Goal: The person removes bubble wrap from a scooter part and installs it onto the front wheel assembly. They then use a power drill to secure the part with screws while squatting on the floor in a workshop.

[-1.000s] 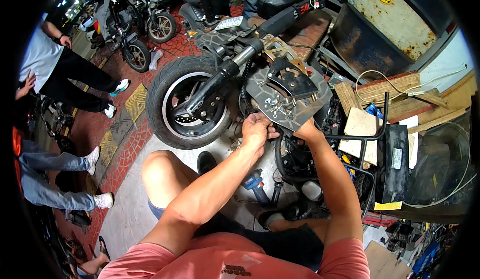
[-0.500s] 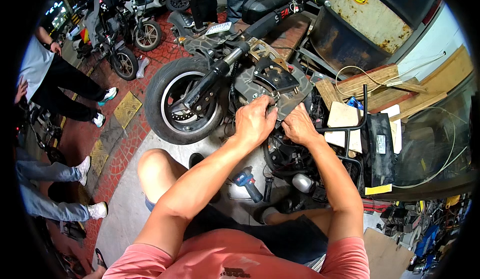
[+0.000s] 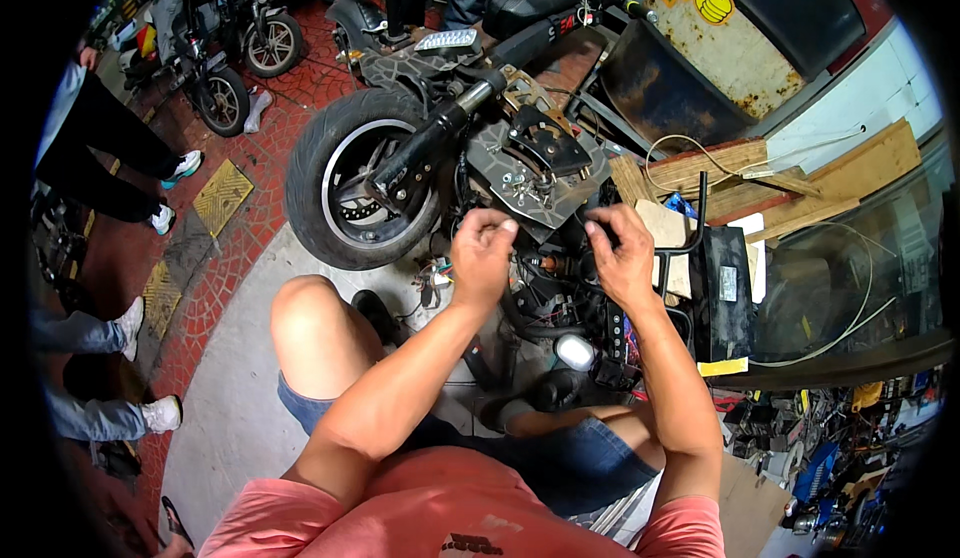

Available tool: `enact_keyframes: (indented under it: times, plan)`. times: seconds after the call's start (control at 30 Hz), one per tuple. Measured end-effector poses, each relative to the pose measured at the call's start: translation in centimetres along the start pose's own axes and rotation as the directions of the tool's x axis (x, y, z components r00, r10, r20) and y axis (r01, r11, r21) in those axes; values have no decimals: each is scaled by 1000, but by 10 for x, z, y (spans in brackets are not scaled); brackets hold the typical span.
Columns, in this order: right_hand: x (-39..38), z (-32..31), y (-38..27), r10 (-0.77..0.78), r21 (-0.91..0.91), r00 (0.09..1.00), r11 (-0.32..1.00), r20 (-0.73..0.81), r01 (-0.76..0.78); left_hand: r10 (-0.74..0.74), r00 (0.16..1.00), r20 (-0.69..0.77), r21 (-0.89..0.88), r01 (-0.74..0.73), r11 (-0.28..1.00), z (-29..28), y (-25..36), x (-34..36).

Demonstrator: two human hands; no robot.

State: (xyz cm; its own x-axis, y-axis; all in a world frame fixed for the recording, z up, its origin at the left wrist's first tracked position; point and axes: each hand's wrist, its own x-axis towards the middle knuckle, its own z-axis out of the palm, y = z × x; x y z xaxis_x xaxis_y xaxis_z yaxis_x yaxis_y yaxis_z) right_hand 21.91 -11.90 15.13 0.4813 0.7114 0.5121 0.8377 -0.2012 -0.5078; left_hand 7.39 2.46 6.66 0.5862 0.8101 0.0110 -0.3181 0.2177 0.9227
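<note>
Grey metal plate point(image 3: 525, 183) sits atop the stripped scooter frame, just right of the front wheel point(image 3: 350, 183). Left hand point(image 3: 482, 255) curled, fingertips pinched at the plate's near edge (item unclear). Right hand point(image 3: 622, 253) grips dark wiring point(image 3: 560, 293) below it.

A floor of red paving bricks point(image 3: 255, 173) is seen beside a grey concrete slab point(image 3: 225, 398). Wooden planks point(image 3: 800, 173) are stacked against a rusty metal panel point(image 3: 700, 68) in daylight.
</note>
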Motion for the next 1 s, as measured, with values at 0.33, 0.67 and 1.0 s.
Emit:
enact_keyframes:
  times: [0.33, 0.67, 1.0]
  plan:
    - [78, 50, -61, -267, -286, 931, 898, 249, 334, -282, 959, 29, -365, 273, 890, -32, -13, 16]
    - [101, 71, -70, -298, -402, 814, 752, 499, 522, -379, 923, 62, -386, 372, 844, -38, -23, 18]
    - [82, 26, -38, -87, -53, 996, 995, 17, 88, -426, 904, 30, -305, 414, 858, -22, -31, 9]
